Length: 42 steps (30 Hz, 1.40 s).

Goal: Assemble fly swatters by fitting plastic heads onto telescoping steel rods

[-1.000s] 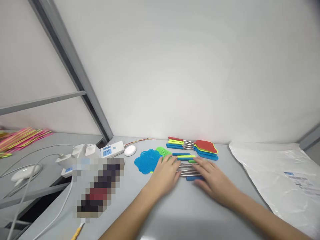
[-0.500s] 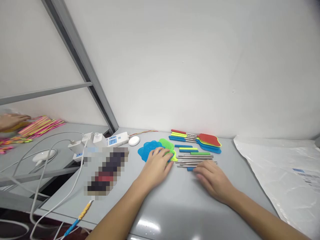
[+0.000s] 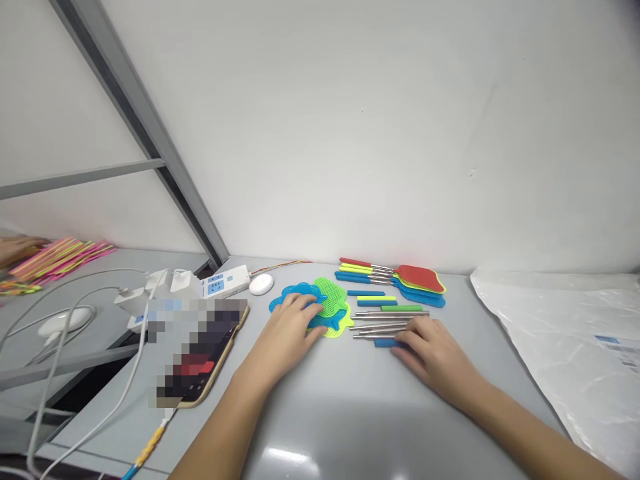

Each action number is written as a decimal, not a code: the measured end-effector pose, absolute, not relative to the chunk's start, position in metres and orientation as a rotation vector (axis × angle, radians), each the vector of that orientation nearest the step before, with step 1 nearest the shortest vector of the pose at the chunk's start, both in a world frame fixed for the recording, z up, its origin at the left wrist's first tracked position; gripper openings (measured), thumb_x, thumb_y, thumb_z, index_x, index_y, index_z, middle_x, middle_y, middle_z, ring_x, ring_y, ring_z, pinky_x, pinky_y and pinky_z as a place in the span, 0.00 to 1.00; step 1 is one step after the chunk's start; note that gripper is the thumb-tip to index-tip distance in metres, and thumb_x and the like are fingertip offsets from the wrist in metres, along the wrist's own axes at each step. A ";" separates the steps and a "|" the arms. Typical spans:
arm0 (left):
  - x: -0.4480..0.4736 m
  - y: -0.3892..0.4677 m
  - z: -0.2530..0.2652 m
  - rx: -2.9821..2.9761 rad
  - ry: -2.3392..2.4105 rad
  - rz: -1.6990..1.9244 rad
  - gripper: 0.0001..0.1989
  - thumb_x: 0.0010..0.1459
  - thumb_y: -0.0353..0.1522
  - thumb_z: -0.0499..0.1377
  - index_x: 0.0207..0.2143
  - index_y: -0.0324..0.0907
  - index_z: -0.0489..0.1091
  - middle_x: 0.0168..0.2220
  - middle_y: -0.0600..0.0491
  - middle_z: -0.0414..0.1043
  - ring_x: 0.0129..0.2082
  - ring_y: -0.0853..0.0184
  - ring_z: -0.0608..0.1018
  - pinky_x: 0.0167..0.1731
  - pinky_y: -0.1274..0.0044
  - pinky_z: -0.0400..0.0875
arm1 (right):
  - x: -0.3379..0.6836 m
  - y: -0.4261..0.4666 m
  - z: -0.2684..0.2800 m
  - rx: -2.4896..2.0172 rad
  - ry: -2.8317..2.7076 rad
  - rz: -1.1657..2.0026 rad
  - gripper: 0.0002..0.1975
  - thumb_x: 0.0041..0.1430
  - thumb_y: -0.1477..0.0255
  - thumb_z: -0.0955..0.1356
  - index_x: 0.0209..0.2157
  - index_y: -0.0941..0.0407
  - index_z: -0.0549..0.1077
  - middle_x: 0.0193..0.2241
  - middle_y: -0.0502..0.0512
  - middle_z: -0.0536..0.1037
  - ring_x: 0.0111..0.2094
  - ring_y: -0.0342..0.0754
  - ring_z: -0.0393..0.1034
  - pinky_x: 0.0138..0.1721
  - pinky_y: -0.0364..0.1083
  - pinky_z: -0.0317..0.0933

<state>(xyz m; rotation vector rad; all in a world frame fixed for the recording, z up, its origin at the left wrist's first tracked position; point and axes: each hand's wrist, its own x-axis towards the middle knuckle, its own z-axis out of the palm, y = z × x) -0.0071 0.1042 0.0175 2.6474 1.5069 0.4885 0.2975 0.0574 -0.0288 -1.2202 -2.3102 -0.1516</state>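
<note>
My left hand (image 3: 287, 330) rests over loose mesh fly swatter heads, its fingers spread. Under and beside its fingers lie a blue head (image 3: 304, 291), a green head (image 3: 334, 298) and a yellow-green head (image 3: 345, 325); another blue piece shows between them. My right hand (image 3: 435, 347) lies loosely bent at the right ends of several metal rods (image 3: 380, 325), thumb apart from the fingers. A blue handle tube (image 3: 384, 343) reaches its fingertips; whether they touch it is hard to see. Behind lie a green tube (image 3: 401, 308) and blue and yellow tubes (image 3: 377, 298).
Assembled fly swatters (image 3: 419, 279) lie stacked near the wall. A clear plastic bag (image 3: 565, 347) covers the right side. To the left are a phone (image 3: 220, 353), a power strip (image 3: 227, 282), a white round device (image 3: 261, 285) and cables. Another person's hand (image 3: 17, 250) is beside pink-yellow strips (image 3: 65, 259).
My left hand has drawn back left, exposing more of the green and yellow-green heads, which sit more spread out. My right hand has shifted slightly right. The camera view has turned a little.
</note>
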 end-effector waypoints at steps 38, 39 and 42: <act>0.008 0.101 0.018 2.690 1.475 0.395 0.07 0.60 0.35 0.57 0.39 0.48 0.74 0.49 0.53 0.70 0.50 0.56 0.66 0.42 0.65 0.62 | 0.294 0.045 -0.031 -1.269 -2.315 0.190 0.18 0.69 0.65 0.55 0.24 0.54 0.58 0.19 0.47 0.65 0.21 0.42 0.57 0.24 0.43 0.49; 0.008 0.101 0.018 2.684 1.474 0.399 0.07 0.60 0.35 0.57 0.39 0.47 0.74 0.49 0.53 0.70 0.50 0.56 0.66 0.42 0.65 0.62 | 0.294 0.046 -0.031 -1.275 -2.301 0.189 0.18 0.69 0.65 0.55 0.24 0.53 0.57 0.18 0.46 0.64 0.20 0.42 0.56 0.24 0.43 0.49; 0.008 0.102 0.016 2.678 1.462 0.406 0.07 0.60 0.35 0.57 0.40 0.48 0.73 0.49 0.53 0.70 0.50 0.57 0.66 0.43 0.66 0.62 | 0.294 0.046 -0.031 -1.254 -2.291 0.203 0.15 0.69 0.68 0.56 0.26 0.53 0.60 0.20 0.47 0.66 0.22 0.43 0.58 0.25 0.43 0.51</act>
